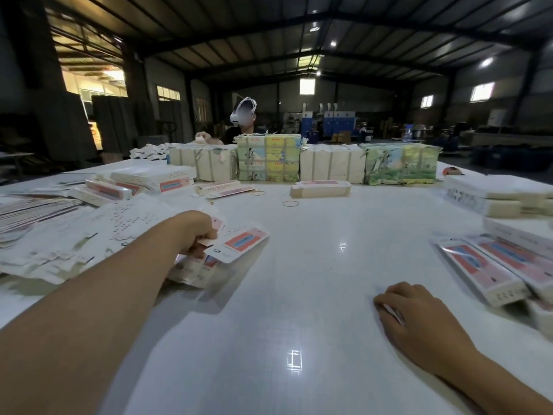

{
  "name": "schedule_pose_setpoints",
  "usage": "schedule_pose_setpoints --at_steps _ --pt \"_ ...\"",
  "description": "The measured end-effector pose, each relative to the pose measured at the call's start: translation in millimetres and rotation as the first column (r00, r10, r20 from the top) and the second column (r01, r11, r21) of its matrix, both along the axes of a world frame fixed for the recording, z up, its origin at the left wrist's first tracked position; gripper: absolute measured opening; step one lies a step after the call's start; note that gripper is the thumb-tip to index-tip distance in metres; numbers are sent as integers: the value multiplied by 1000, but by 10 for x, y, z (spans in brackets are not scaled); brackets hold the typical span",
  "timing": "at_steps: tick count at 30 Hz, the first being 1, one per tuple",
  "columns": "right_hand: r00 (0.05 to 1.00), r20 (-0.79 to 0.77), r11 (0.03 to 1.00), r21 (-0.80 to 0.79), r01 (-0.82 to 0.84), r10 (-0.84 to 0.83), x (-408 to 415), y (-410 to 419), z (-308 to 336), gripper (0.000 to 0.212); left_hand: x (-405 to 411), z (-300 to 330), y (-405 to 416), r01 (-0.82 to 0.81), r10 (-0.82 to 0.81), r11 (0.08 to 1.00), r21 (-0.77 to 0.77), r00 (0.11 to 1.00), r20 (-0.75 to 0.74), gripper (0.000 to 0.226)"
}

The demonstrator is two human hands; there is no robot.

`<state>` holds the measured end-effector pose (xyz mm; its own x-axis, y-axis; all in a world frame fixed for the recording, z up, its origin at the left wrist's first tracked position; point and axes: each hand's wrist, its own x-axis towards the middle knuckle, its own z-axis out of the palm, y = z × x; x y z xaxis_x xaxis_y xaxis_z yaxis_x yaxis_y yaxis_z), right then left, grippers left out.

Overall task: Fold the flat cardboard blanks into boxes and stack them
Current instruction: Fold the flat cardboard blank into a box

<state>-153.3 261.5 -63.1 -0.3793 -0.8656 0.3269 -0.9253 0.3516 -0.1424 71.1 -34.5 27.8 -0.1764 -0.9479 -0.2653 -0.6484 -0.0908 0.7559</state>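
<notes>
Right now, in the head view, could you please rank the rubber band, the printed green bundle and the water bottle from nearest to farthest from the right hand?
From the right hand, resting on the table:
1. Rubber band, mid-table, ahead and to the left.
2. Printed green bundle, in the row along the far edge.
3. Water bottle, behind that row, far right.

You have four large strapped bundles of flat cardboard standing in a row at the far edge of the glossy white table: two plain cream and two with green and yellow pictures. In front of this row you see two thin tan rubber bands and one short stack of flat blanks. One clear plastic bottle stands behind the row. The loose blanks left of it are too blurred to count.
</notes>
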Motion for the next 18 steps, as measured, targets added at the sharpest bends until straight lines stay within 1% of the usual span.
schedule_pose_setpoints --at_steps 1,2,3,4,5,6,7,8,9,10,11,12,13,14,16,17,18 --pt "1000 30 1000 1 5 -5 -8 -3 5 32 -14 27 84 49 -45 998 50 996 -72 5" --pt "995 98 999 -41 12 -8 -16 -2 9 33 -50 42 204 113 -105 992 57 985 -134 10" --pt "978 208 991 -131 34 -6 -24 5 23 35 -112 38 328 199 -187 979 50 967 -175 16" --pt "936 352 961 -263 87 11 -35 14 48 36 -175 15 477 292 -280 956 33 940 -196 19" --pt "857 514 910 -373 181 41 -44 22 89 35 -238 6 641 360 -349 933 14 912 -216 21" --pt "723 686 854 -424 301 86 -52 33 145 33 -302 -26 781 423 -411 906 3 883 -226 23" --pt "531 835 810 -410 419 148 -82 44 192 29 -360 -65 919 478 -469 878 -8 857 -216 24" --pt "305 926 781 -356 513 222 -125 52 228 29 -411 -110 1048 527 -523 849 -29 833 -182 24" --pt "108 952 762 -295 576 287 -161 69 254 31 -454 -160 1148 568 -570 821 -54 812 -128 24" --pt "-14 943 754 -257 605 332 -170 92 267 30 -486 -212 1237 601 -606 795 -79 791 -81 25" --pt "-39 936 754 -255 605 349 -179 108 259 25 -509 -252 1321 626 -631 774 -94 775 -40 25" --pt "1 942 764 -274 584 336 -196 112 233 19 -524 -294 1389 642 -646 760 -103 764 -5 25" --pt "64 945 776 -301 553 321 -203 114 212 20 -533 -334 1446 647 -649 755 -107 760 19 24" --pt "126 945 788 -321 525 301 -204 113 189 32 -532 -380 1494 646 -645 754 -118 762 45 24" --pt "190 941 804 -339 488 281 -180 119 190 47 -507 -468 1578 643 -634 740 -195 765 114 20" --pt "211 939 816 -340 468 271 -167 114 192 49 -502 -511 1610 647 -627 711 -275 761 170 16" --pt "235 936 827 -343 444 262 -156 108 189 48 -504 -551 1644 657 -622 660 -363 750 225 18"
